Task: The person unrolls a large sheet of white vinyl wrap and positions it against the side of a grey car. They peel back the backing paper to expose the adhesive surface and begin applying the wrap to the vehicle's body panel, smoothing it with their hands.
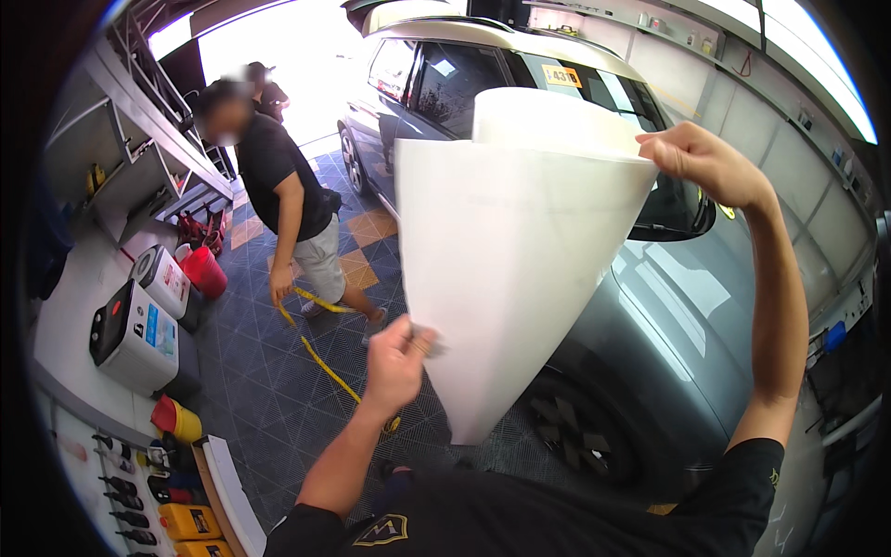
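Observation:
A large white sheet (515, 269), loosely curled at its top and tapering toward the bottom, is held up in front of me. My right hand (696, 162) is closed on its top right corner, arm raised. My left hand (394, 357) is closed at its lower left edge; a small grey item by the fingertips is too blurred to name. Behind the sheet stands a grey-blue car (677, 306) with a light roof, partly hidden by it.
A person (278, 195) in a dark shirt walks at left holding yellow tape (329, 367) that trails over the tiled floor (260, 371); another person (269, 97) is behind. Along the left stand bin-like machines (135, 334), a red bucket (204, 269), bottles (121, 487) and yellow jugs (186, 520).

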`<state>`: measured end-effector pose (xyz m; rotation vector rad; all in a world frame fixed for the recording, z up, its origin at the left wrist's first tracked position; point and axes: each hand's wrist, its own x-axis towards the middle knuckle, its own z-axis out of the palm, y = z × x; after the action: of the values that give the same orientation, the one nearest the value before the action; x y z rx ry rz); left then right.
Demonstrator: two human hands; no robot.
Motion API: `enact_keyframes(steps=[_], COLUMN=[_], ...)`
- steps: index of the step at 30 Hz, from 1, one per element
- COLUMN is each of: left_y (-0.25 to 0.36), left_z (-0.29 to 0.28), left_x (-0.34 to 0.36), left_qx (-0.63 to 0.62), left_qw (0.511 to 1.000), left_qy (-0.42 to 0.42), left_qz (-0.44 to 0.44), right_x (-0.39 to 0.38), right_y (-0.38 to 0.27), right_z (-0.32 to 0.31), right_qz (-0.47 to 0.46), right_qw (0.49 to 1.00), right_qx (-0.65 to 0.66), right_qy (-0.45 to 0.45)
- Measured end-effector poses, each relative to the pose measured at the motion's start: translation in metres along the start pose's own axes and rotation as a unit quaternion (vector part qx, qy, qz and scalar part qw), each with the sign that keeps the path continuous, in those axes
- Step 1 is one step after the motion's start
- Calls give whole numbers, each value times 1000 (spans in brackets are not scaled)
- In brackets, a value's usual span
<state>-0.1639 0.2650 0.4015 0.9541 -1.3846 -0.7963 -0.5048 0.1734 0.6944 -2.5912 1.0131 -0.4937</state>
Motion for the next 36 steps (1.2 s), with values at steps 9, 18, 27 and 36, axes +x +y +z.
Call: enact_keyframes(steps=[9,18,27,36], left_y=[-67,-135,-184,-238], left_z=[-145,-274,-238,-402], left_x=[102,205,283,364], left_qx=[3,0,56,59], left_qw=[948,963,960,881], left_qy=[313,269,271,467], left_qz=[49,8,36,52], right_x=[-5,-62,-142,-105], right_y=[-32,-54,-87,-143], right_z=[14,42,45,48], right_qz=[-51,-25,193,197], right_qw=[993,975,935,942], right_qx=[-98,-196,-240,-253], right_qy=[35,106,174,101])
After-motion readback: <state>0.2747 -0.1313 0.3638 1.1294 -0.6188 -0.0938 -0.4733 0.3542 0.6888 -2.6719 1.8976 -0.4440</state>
